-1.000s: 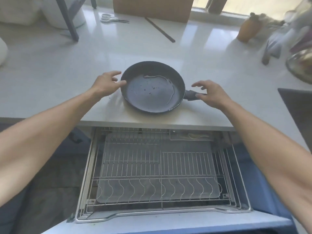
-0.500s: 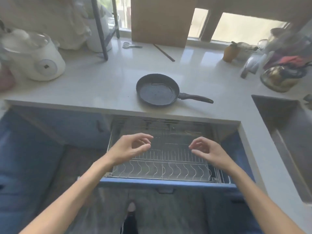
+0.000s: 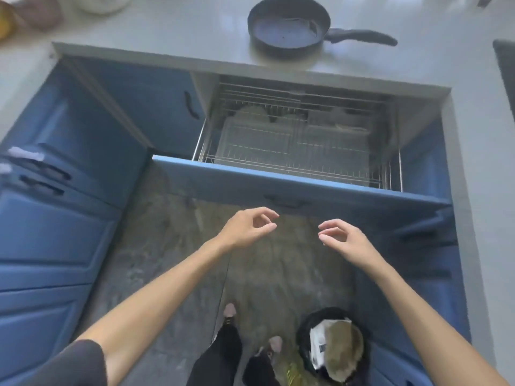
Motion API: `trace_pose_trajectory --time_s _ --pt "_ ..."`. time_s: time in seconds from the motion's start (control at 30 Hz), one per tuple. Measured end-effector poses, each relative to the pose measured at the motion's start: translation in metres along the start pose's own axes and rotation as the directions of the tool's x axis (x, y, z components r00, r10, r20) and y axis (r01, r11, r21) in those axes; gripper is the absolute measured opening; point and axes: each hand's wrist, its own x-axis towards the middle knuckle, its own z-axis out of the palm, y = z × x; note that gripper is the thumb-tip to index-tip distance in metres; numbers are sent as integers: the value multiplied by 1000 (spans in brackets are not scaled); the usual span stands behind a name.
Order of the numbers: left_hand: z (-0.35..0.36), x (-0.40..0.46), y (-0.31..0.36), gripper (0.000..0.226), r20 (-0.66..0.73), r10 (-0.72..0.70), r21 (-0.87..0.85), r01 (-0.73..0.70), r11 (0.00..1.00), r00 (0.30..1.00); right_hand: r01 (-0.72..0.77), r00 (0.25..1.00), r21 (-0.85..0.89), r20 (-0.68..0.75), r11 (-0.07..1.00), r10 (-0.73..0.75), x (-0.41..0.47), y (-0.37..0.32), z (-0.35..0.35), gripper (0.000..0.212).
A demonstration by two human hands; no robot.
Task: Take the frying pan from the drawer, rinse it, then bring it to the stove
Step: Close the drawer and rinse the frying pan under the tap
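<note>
Feet (image 3: 231, 312) and dark trouser legs at near edge, standing on a mottled grey-brown floor (image 3: 172, 246). Just right of them on the floor: a round black bin (image 3: 331, 344) holding crumpled paper and a white packet.

Left hand (image 3: 246, 228): grip empty, fingers loosely curled, thumb and forefinger tips close together but pinching nothing. Right hand (image 3: 341, 238): grip likewise empty, fingers loosely curled. Both hands hang in the air over the floor, apart from each other, just near of the drawer front and not touching it.

Drawer (image 3: 278, 179): blue front panel with a dark handle at its middle, pulled out from under the desk. Inside is a wire rack (image 3: 295, 140) over a pale liner; contents at the far end blurred, not identifiable. Blue cabinet doors (image 3: 55, 218) with dark handles run along the left side.

Desk (image 3: 195, 34): pale grey top, far of the drawer. Frying pan (image 3: 289, 26) sits flat on it near the front edge, directly far of the drawer. Pan is round, dark inside and out, shallow-walled, with a faint sheen on its base. Its black handle points right. Nothing touches the pan. Dark edge of a sink (image 3: 505, 62) at far right.
</note>
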Motion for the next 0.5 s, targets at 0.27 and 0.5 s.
trace_pose_trajectory --time_s 0.27,0.5 --pt "37 119 -88 50 114 -45 225 19 974 992 9 976 -24 -219 1000 -14 123 71 97 30" --pt "61 176 -116 30 -39 -27 142 32 989 999 -21 971 -212 -239 977 -31 192 103 104 30"
